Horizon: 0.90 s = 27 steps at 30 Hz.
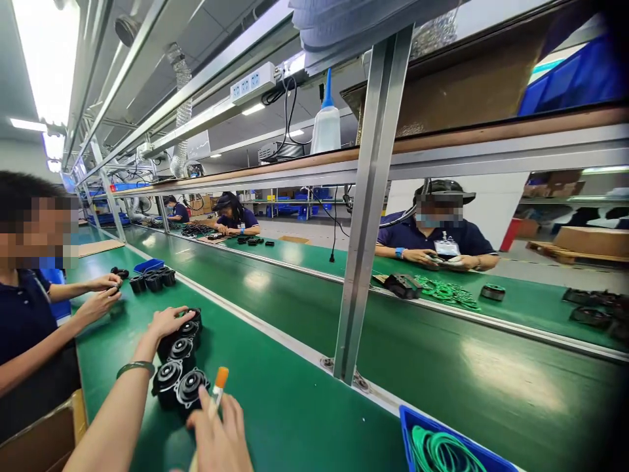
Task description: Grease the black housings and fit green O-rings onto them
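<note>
Several black round housings (170, 375) with ringed tops stand in a close group on the green bench. My left hand (170, 322) reaches to the far end of the group, its fingers bent over the farthest housing (195, 316); part of that housing is hidden beneath them. In my right hand (221, 429) is a white marker pen (216, 393) with an orange end pointing up. This hand is at the near side of the group, its index finger at the edge of the nearest housing (192, 388).
A blue bin of green rings (439, 452) sits at the lower right. A metal post (366, 216) rises beside the conveyor (295, 288). At left, a co-worker's hands (101, 295) hold a small dark part near more black housings (153, 280). Other people sit across the conveyor.
</note>
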Each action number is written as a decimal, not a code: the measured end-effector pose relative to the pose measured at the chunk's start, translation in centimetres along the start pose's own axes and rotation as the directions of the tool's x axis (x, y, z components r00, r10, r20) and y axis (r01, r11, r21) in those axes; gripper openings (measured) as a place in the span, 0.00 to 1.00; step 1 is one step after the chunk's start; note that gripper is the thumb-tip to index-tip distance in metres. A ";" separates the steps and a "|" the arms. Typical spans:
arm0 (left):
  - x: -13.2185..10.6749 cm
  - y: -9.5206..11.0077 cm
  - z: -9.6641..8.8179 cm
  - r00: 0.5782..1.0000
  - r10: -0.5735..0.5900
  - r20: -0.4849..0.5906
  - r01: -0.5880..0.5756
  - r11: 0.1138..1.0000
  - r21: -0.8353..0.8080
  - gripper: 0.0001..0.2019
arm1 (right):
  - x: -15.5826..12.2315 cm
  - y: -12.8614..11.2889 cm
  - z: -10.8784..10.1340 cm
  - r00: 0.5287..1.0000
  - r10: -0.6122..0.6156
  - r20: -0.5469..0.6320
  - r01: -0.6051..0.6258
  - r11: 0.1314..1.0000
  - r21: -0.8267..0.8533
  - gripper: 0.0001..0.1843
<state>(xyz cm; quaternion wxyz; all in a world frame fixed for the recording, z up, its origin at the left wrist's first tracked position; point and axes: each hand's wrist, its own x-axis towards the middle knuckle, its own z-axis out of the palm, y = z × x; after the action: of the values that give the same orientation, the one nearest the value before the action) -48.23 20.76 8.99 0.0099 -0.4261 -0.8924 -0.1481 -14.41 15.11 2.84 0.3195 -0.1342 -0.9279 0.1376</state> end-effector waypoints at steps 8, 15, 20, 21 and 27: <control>-2.8 2.7 1.5 1.000 0.015 0.005 -0.015 0.998 0.068 0.17 | 6.3 -1.1 4.2 0.983 0.161 0.083 -0.167 0.984 0.061 0.40; -3.1 4.8 1.2 0.998 0.069 -0.011 -0.068 0.996 0.061 0.19 | 6.8 0.5 4.2 0.991 0.123 0.056 -0.124 0.992 0.020 0.43; -3.8 5.3 0.7 0.993 0.105 0.047 -0.108 0.991 0.076 0.18 | 8.0 0.3 4.4 0.992 0.097 0.076 -0.095 0.995 -0.028 0.43; -4.1 5.5 0.6 0.993 0.106 0.051 -0.110 0.991 0.080 0.18 | 7.9 0.3 4.3 0.992 0.092 0.082 -0.090 0.996 -0.026 0.43; -7.7 8.1 1.1 0.990 0.121 0.067 -0.127 0.988 0.088 0.18 | 4.3 1.4 1.9 0.994 0.035 0.101 -0.034 0.999 -0.009 0.46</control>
<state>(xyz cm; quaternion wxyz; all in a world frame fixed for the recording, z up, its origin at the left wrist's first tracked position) -36.98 20.01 8.93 0.0112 -0.4841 -0.8700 -0.0928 -18.66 17.50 3.32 0.2693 -0.1445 -0.9409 0.1462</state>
